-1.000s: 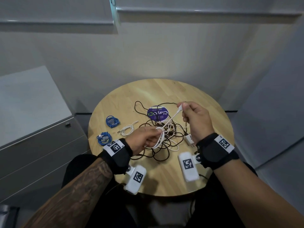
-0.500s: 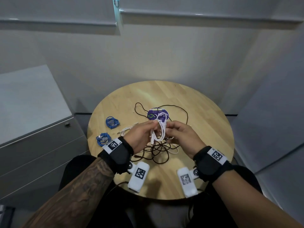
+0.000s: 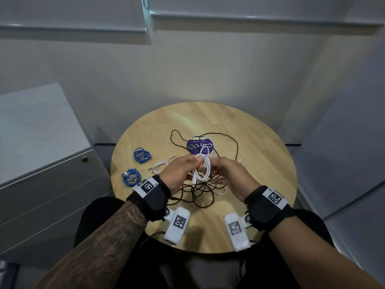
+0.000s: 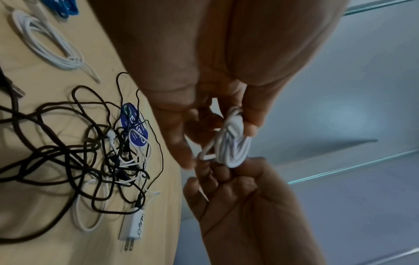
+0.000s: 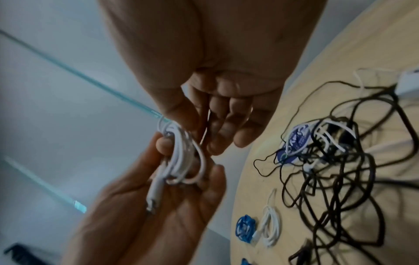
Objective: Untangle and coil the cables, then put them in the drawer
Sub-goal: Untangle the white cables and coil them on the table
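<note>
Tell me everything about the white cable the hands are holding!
The white cable is thin, smooth and looks plastic-coated. It is wound into a small bundle of long loops, held up above the round wooden table. The left hand pinches the loops near the top. The right hand touches the bundle from the other side. One end with a plug hangs down over the left palm. The dark tangled cables lie below it.
</note>
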{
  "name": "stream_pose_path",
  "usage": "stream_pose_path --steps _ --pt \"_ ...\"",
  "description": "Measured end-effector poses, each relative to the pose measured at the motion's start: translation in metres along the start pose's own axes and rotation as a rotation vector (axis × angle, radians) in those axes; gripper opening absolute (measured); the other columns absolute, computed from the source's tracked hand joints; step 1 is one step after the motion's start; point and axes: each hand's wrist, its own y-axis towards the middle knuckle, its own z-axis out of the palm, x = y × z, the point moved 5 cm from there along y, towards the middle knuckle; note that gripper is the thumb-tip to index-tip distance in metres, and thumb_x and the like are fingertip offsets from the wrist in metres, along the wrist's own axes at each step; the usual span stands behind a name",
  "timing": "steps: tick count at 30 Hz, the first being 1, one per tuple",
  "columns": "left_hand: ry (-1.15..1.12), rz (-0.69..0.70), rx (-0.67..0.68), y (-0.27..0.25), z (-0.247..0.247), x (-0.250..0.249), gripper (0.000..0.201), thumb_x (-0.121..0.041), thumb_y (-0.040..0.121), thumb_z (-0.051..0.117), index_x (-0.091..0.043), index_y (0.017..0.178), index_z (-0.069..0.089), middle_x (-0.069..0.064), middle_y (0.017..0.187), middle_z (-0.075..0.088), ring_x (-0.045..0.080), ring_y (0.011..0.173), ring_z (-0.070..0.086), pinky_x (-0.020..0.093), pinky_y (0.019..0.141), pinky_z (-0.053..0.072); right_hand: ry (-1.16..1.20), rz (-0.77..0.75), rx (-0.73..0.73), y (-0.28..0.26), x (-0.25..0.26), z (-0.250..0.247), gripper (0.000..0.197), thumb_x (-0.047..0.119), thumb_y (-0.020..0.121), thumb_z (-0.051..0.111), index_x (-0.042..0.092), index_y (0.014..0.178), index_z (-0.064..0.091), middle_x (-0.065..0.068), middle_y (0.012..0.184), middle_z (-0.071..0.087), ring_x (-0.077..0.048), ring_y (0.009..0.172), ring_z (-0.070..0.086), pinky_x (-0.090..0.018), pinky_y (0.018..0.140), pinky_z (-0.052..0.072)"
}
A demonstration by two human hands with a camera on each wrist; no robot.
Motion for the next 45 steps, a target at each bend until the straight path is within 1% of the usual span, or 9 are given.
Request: stream_pose_path --steps 3,7,11,17,26,31,35,40,45 --pt "0.131 0.007 0.045 0.001 0.002 0.001 0.033 -0.041 0.09 0.058 -0.01 0.09 0.068 0.0 0.067 0.058 0.01 0.055 0.047 0.021 0.051 0.035 -0.106 0.028 0.074 -0.002 -0.006 0.008 0.032 0.047 0.097 0.058 0.02 0.096 0.076 0.003 0.095 0.074 -0.01 0.09 0.065 -0.034 0.083 0.05" --pt "0.186 -0.012 -0.005 0.0 -0.006 0.001 0.032 -0.024 0.099 0.053 0.005 0.104 0.064 -0.001 0.057 0.049 0.004 0.043 0.04 0.016 0.041 0.032 -0.218 -0.015 0.116 -0.003 -0.005 0.011 0.019 0.031 0.097 0.064 0.016 0.096 0.073 -0.003 0.091 0.073 -0.011 0.085 0.063 -0.029 0.076 0.05" --pt "0.241 0.078 -0.121 -0.005 -0.009 -0.005 0.022 -0.019 0.096 0.059 -0.001 0.093 0.07 0.007 0.063 0.06 0.008 0.048 0.051 0.024 0.045 0.047 -0.465 -0.132 0.019 0.001 -0.001 0.008 0.017 0.019 0.101 0.057 0.009 0.108 0.069 -0.011 0.093 0.077 -0.018 0.079 0.074 -0.022 0.061 0.053" --pt "0.271 0.123 -0.418 0.008 -0.039 -0.005 0.019 -0.011 0.089 0.068 -0.017 0.107 0.069 0.001 0.067 0.063 0.007 0.053 0.055 0.024 0.054 0.05 -0.859 -0.288 -0.069 0.007 -0.001 0.011 0.02 0.026 0.102 0.047 0.023 0.093 0.065 0.007 0.073 0.072 -0.005 0.063 0.069 -0.036 0.071 0.058" --pt "0.094 0.006 -0.387 0.035 -0.058 0.006 0.013 -0.007 0.093 0.061 -0.006 0.104 0.068 -0.008 0.053 0.063 0.008 0.045 0.056 0.029 0.049 0.057 -1.082 -0.418 -0.134 0.028 0.003 0.016 0.026 0.037 0.101 0.043 0.024 0.084 0.058 0.005 0.075 0.068 -0.017 0.074 0.061 -0.039 0.07 0.051" --pt "0.342 0.007 -0.416 0.069 -0.097 0.008 0.011 -0.01 0.093 0.063 -0.012 0.1 0.071 0.004 0.062 0.059 0.007 0.039 0.048 0.024 0.042 0.05 -0.981 -0.298 -0.098 0.049 -0.017 -0.007 0.036 0.058 0.096 0.047 0.032 0.115 0.065 0.012 0.093 0.07 -0.011 0.088 0.063 -0.032 0.077 0.051" --pt "0.437 -0.091 -0.535 0.113 -0.148 0.013 0.011 -0.015 0.093 0.064 -0.012 0.104 0.065 0.006 0.065 0.059 0.016 0.046 0.05 0.026 0.046 0.047 -0.929 -0.154 -0.273 0.083 -0.026 -0.067 0.03 0.044 0.096 0.056 0.029 0.122 0.063 0.01 0.108 0.066 -0.014 0.096 0.062 -0.034 0.083 0.052" --pt "0.681 -0.282 -0.481 0.164 -0.171 0.038 0.006 -0.019 0.09 0.067 -0.013 0.089 0.065 0.011 0.073 0.063 0.023 0.052 0.053 0.025 0.043 0.047 -1.116 -0.054 -0.201 0.123 -0.051 -0.082 0.05 0.042 0.099 0.053 0.03 0.146 0.044 0.003 0.143 0.051 -0.02 0.126 0.051 -0.039 0.101 0.047" --pt "0.78 -0.42 -0.442 0.186 -0.177 0.066 0.003 -0.022 0.089 0.068 -0.022 0.086 0.068 0.012 0.082 0.068 0.028 0.068 0.062 0.028 0.059 0.051 -1.019 -0.001 -0.177 0.14 -0.068 -0.077 0.027 0.03 0.095 0.061 0.03 0.122 0.066 0.004 0.106 0.071 -0.019 0.098 0.065 -0.034 0.083 0.054"
